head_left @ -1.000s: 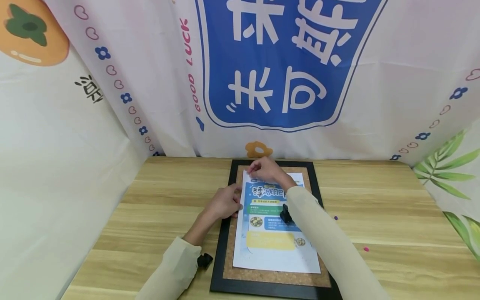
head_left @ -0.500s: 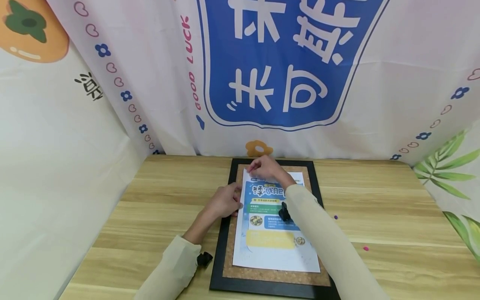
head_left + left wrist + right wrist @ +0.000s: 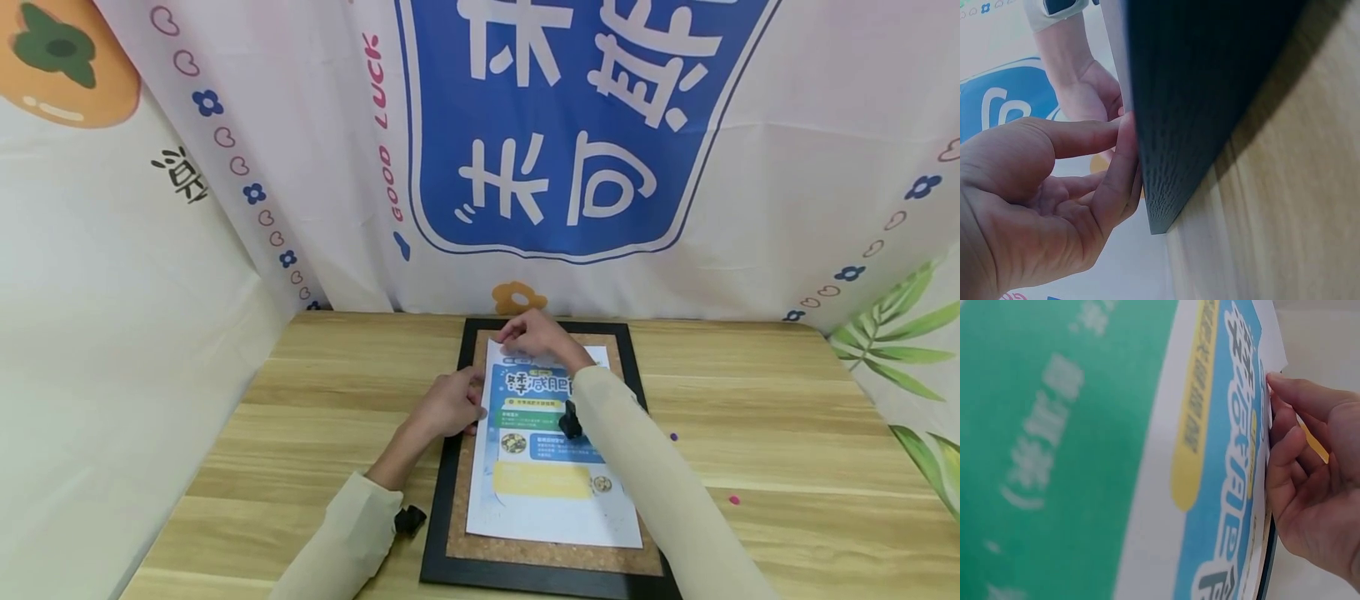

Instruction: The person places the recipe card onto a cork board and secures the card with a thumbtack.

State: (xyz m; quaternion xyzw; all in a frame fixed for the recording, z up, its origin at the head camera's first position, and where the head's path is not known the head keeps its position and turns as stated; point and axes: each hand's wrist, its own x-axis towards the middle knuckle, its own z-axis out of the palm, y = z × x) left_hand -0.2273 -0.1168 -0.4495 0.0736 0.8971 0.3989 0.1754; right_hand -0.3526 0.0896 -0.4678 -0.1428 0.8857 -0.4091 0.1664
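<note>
A printed poster sheet (image 3: 555, 521) lies on a cork board (image 3: 517, 550) with a black frame (image 3: 431, 537). At the sheet's top left corner, my right hand (image 3: 534, 332) pinches a small pink pushpin between thumb and index finger; the fingers mostly hide it. The right wrist view shows those fingertips against the printed sheet (image 3: 1147, 425). My left hand (image 3: 448, 404) rests at the sheet's left edge, its thumb tip touching the paper. In the left wrist view, the thumb and fingers of the left hand (image 3: 1066, 181) reach over the frame's dark side (image 3: 1179, 137).
A purple pushpin (image 3: 673, 437) and a pink one (image 3: 734, 500) lie loose on the wooden table (image 3: 765, 400), right of the board. Behind the table hangs a printed cloth (image 3: 360, 275). Each sleeve carries a black wrist camera near the cuff.
My right fingers have shifted slightly at the sheet's corner, and less of the pink pushpin shows now. The left hand and the board have stayed in place.
</note>
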